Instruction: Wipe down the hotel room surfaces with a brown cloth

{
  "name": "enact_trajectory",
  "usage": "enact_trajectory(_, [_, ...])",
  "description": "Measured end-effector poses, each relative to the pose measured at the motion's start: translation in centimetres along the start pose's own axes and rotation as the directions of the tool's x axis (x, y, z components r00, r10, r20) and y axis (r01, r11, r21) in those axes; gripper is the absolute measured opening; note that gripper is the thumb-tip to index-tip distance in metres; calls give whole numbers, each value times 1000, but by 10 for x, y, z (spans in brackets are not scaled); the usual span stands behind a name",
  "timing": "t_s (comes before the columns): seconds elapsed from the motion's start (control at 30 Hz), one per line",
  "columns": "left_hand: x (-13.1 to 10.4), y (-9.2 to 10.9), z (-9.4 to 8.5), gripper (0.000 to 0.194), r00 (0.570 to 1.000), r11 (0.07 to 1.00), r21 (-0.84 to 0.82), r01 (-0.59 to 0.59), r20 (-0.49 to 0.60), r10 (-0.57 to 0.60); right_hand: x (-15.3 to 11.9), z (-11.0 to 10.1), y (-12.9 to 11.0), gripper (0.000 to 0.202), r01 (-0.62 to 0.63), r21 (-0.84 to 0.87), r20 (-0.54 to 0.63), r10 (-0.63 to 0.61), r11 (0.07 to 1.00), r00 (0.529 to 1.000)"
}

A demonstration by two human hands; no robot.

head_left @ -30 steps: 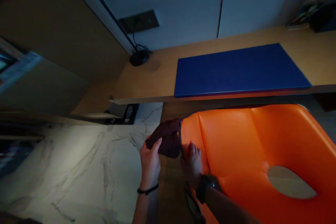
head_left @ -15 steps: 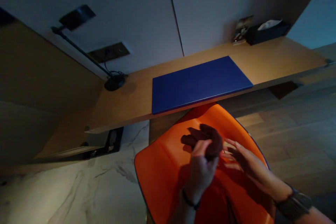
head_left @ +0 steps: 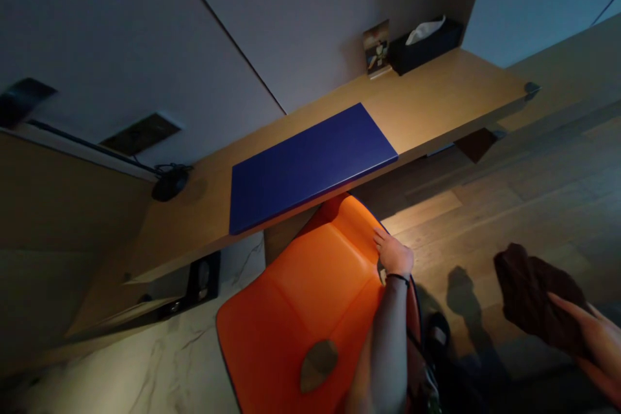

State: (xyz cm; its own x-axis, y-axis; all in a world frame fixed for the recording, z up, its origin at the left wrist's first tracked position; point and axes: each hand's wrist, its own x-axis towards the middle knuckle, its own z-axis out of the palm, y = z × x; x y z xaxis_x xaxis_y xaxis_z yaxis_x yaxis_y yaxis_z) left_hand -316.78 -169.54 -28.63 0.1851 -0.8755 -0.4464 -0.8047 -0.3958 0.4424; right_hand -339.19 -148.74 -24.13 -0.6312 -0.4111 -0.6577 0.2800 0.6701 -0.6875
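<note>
The wooden floor (head_left: 509, 207) right of the orange chair (head_left: 310, 297) lies open. The chair's top tucks under the desk (head_left: 436, 103) edge — little room there — while the desktop beyond the blue mat (head_left: 310, 165) stays bare up to the tissue box (head_left: 424, 45).

Chair (head_left: 301, 291) bright orange; desk mat (head_left: 305, 165) deep blue; cloth (head_left: 531, 294) dk brown; desk (head_left: 436, 100) tan wood; floor (head_left: 179, 362) white marble w/ grey veins.
</note>
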Motion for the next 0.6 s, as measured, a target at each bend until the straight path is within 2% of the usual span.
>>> enact_trajectory(0.07, [-2,-4,5,89,1000,1000,-12,-6,7,6,-2,14,6,51,-55,51,-40,57,997,998])
enact_trajectory(0.13, [-10,-13,2,89,998,999,-28,-36,43,37,-6,28,15,54,-114,86,-35,118,990,992])
enact_trajectory(0.23, [-30,-32,-9,85,994,994,-36,-98,53,100,-10,39,36,52,-165,10,-16,165,986,986])
enact_trajectory(0.3, [-46,-51,-18,82,986,984,-54,-167,17,168,-12,45,56,51,-162,-19,8,162,987,987])
enact_trajectory(0.4, [-68,-91,-44,79,969,964,-96,-248,-12,248,-15,62,88,53,-193,62,71,189,979,980])
enact_trajectory(0.47, [-77,-127,-70,78,984,982,-78,-172,38,176,-19,84,107,56,-199,85,118,188,976,975])
enact_trajectory(0.53, [-84,-165,-96,75,994,1000,-16,-6,109,7,-24,113,122,59,-187,67,186,172,980,967])
enact_trajectory(0.6, [-93,-199,-111,68,982,995,-37,88,173,-80,-29,144,134,58,-177,60,227,159,982,961])
